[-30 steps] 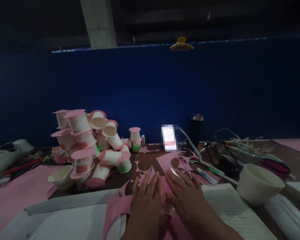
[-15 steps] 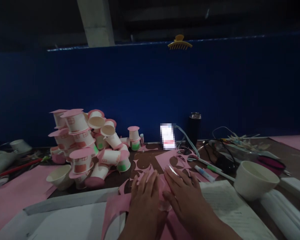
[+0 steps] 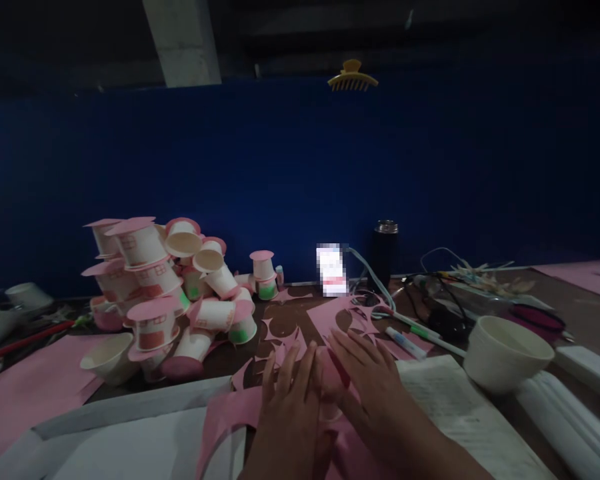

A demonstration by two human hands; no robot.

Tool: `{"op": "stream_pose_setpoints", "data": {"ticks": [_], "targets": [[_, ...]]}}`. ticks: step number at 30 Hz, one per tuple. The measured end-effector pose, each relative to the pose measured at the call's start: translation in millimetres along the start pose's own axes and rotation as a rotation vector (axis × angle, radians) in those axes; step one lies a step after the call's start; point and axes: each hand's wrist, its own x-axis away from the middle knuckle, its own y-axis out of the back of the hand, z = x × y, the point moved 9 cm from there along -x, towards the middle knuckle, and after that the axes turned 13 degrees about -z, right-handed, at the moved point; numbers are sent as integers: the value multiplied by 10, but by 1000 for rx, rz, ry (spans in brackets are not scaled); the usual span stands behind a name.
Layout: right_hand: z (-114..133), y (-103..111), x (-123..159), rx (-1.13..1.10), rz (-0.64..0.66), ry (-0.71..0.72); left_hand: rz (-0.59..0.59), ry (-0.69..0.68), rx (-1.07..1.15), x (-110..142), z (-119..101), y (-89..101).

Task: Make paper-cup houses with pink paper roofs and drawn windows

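My left hand lies palm down at the front middle, its fingers stretched forward. Beside it my right hand rests the same way, fingers extended and thumb reaching towards the left hand. Both hands press on a piece of pink paper that shows in the gap between them. A pale, rounded edge is visible at its near end; what it belongs to I cannot make out. Pink paper scraps with round cut-outs lie just beyond the fingertips. Another cut pink sheet sits left of my left wrist.
Paper cups with pink paper discs are piled at the left, behind a cream bowl. To the right are a printed sheet, a white cup, a glue tube and cables. A phone and dark bottle stand behind.
Both hands keep nearly the same flat pose. A shiny sliver by the right fingers no longer shows. The whole scene has shifted slightly left as the camera turned.
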Motion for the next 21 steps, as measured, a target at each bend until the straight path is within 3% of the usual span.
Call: {"op": "stream_pose_setpoints", "data": {"ticks": [6, 18, 21], "targets": [[-17, -76, -3, 54, 17, -16, -48, 29, -9, -14, 15, -11], [-20, -70, -4, 105, 3, -22, -20, 50, 9, 17, 23, -33], [-48, -28, -7, 104, 6, -28, -8, 2, 22, 17, 9, -12]]}}
